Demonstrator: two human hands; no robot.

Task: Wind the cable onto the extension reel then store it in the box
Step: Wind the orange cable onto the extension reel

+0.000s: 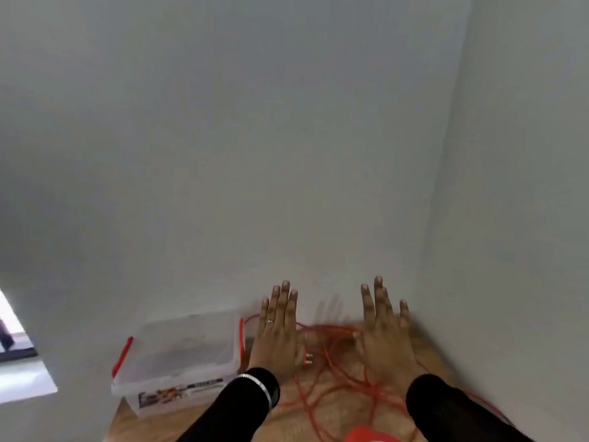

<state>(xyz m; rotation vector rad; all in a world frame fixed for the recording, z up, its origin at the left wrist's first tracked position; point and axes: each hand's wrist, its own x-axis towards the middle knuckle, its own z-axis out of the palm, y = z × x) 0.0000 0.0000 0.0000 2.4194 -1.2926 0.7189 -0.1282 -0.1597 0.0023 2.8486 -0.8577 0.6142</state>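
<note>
Cable (pixel 331 371): I see the orange cable lying loose in tangled loops on the wooden table (pixel 204 424), spread from between the two hands down towards 6 o'clock. None of it looks wound yet.
Plug end (pixel 308 359): a small red-and-white piece that I take for the plug sits at the inner edge of the left hand, by its thumb side; blur keeps me from saying whether they touch.
Reel (pixel 371 435): a red rounded shape at the bottom edge, about 5 o'clock from the cable heap; mostly cut off, so I only judge it to be the reel.
Lie of the cable: the strands run mainly from 12 towards 6, fanning out towards the reel.
Left hand (pixel 279 330): flat, fingers straight and together, pointing to 12, palm down above the cable's 10 o'clock side; its grip has nothing in it.
Right hand (pixel 382 333): likewise flat and spread, at the cable's 2 o'clock side, grip empty.
Nearer hand: left for the plug; right, I judge, for the reel.
Box (pixel 178 355): clear plastic with red latches, lid on, at 9 o'clock from the left hand, just beside it.
Wall (pixel 255 138): pale, plain, rising behind everything at 12.
</note>
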